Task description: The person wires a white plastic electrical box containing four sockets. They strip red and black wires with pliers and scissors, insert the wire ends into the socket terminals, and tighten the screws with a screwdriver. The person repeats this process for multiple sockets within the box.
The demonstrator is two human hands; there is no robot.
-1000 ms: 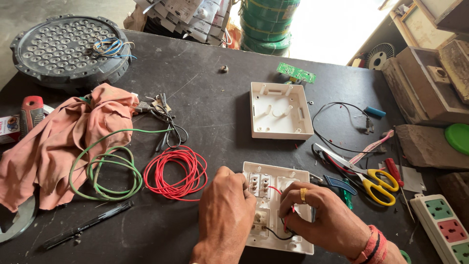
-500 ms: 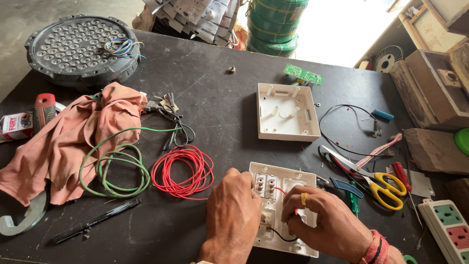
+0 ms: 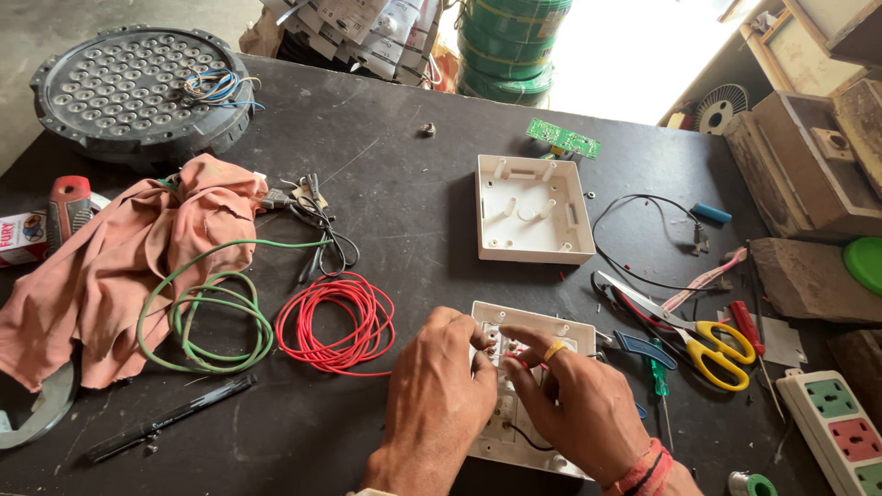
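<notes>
1. The left hand (image 3: pixel 432 404) curls closed over the white plastic switch plate (image 3: pixel 528 390), low on the matte black bench (image 3: pixel 413 202).
2. The right hand (image 3: pixel 579 409) pinches a thin red wire (image 3: pixel 516 360) at the plate.
3. A glossy red wire coil (image 3: pixel 335 321) lies just left of the hands.

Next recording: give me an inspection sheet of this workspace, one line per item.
Surface: dark table, dusty, crowded.
Job's things: white switch plate, back up, red wire at its terminals.
Clutter: pink cloth, yellow scissors, empty white box, round lamp, black pen.
Grippers: left hand and right hand both on the plate, fingers pinching at the terminals.
Cables: red coil, green coil, black lead.
Surroundings: green wire spools, wooden boxes, power strip.
</notes>
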